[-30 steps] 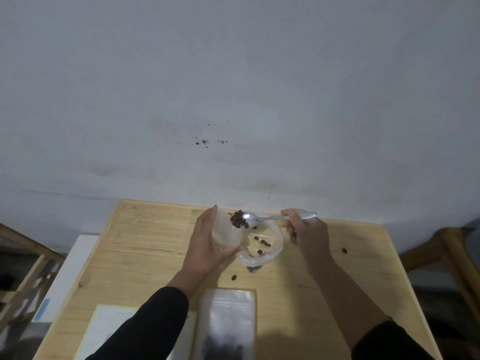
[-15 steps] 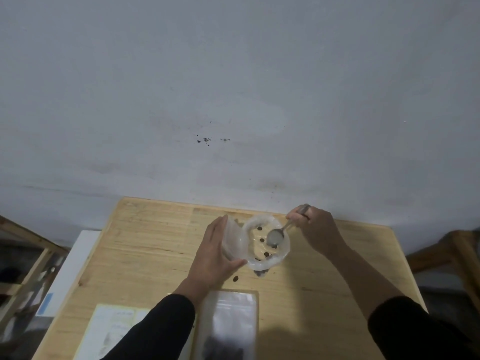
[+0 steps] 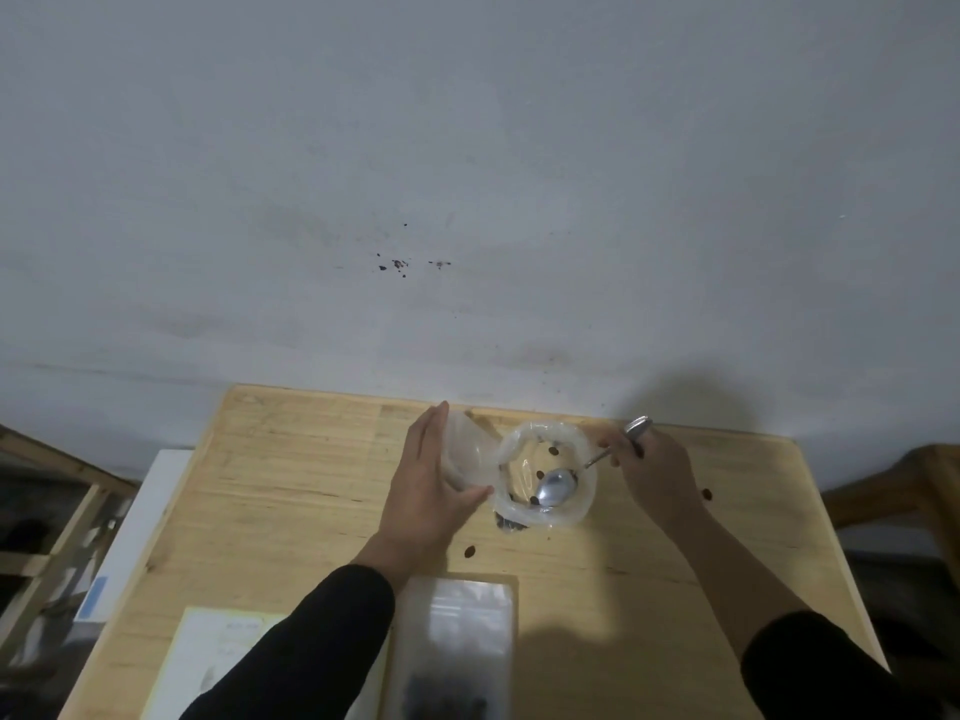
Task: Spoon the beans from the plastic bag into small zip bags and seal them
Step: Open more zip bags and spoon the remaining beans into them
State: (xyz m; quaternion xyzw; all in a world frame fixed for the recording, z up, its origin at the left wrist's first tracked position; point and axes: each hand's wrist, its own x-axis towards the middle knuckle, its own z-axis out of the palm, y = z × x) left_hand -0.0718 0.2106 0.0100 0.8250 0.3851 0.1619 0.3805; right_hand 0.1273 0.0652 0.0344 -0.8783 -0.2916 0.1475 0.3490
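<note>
A clear plastic bag (image 3: 582, 504) with a rolled rim stands open on the wooden table (image 3: 291, 491), a few dark beans inside. My right hand (image 3: 652, 472) grips the handle of a metal spoon (image 3: 558, 485), whose bowl is down inside the bag. My left hand (image 3: 426, 491) holds a small clear zip bag (image 3: 470, 454) upright just left of the plastic bag, thumb on its near side. Two loose beans lie on the table, one (image 3: 470, 551) near my left wrist and one (image 3: 706, 494) right of my right hand.
A filled zip bag (image 3: 457, 641) with dark beans lies flat at the table's near edge, beside a pale sheet of paper (image 3: 208, 662). Wooden frames stand off the table to the left (image 3: 62, 532) and right (image 3: 893, 491). A grey wall is right behind the table.
The spoon carried beans to the small zip bag, then went back into the plastic bag with an empty bowl. My left hand kept holding the zip bag.
</note>
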